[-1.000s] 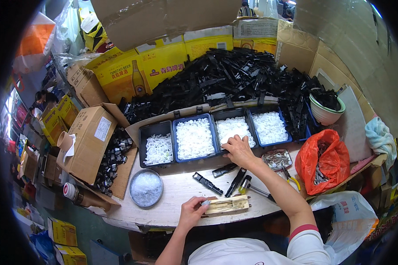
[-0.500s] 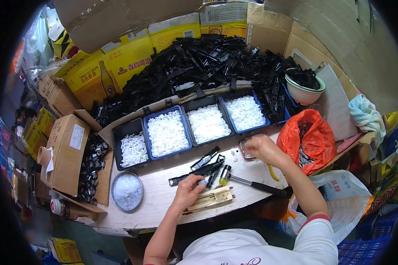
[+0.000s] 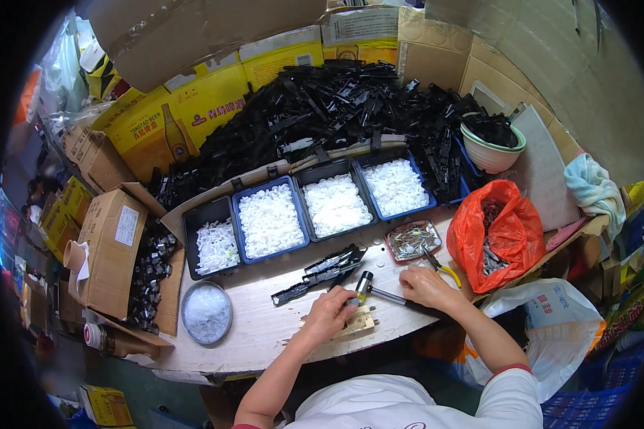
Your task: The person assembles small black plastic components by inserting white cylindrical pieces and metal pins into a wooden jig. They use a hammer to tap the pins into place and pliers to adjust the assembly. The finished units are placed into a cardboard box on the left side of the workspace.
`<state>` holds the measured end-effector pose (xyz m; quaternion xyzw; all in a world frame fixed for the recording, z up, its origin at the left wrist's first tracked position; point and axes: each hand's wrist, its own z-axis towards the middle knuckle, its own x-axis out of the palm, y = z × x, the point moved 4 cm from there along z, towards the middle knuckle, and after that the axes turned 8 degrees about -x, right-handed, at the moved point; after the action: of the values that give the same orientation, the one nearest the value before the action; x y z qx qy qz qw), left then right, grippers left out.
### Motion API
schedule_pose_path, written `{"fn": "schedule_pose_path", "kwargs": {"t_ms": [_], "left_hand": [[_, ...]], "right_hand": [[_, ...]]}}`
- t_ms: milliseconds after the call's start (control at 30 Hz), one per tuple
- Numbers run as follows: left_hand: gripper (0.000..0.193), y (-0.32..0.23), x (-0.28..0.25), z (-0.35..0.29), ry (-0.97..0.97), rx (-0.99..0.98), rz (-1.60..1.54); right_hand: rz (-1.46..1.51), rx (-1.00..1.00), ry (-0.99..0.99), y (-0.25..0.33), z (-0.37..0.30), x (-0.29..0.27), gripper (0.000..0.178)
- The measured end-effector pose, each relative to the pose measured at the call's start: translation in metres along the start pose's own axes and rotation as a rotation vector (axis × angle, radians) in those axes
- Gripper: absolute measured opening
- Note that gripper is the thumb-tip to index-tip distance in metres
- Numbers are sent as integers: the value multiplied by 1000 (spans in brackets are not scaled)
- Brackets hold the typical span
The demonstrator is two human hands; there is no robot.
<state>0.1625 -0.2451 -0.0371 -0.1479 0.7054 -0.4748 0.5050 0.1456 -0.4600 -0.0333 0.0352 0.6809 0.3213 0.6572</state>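
Note:
My left hand is closed over a cream-coloured slotted block near the table's front edge. Between its fingertips shows a small grey piece, too small to name. Right of it, my right hand has its fingers bent together just beyond the hammer's black handle; whatever they hold, if anything, is hidden. The hammer has a metal and yellow head pointing toward my left hand. Beyond the left hand lie long black plastic parts.
A red tray of thin metal pins and yellow-handled pliers lie before a red bag. Bins of white pieces line the middle, with a heap of black parts behind. A round dish stands left.
My right hand has drawn back from the pin tray toward me, uncovering tray and pliers. My left hand has shifted right over the block with the grey piece.

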Motion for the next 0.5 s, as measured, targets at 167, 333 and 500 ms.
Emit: {"fn": "schedule_pose_path", "kwargs": {"t_ms": [167, 333, 500], "left_hand": [[19, 13, -20, -7, -171, -16, 96], [20, 8, -27, -11, -174, -2, 26], [19, 17, -23, -15, -129, -49, -18]], "right_hand": [[-6, -55, -190, 0, 51, 0, 9], [-444, -74, -113, -1, 90, -8, 21], [-605, -181, 64, 11, 84, 1, 21]]}}
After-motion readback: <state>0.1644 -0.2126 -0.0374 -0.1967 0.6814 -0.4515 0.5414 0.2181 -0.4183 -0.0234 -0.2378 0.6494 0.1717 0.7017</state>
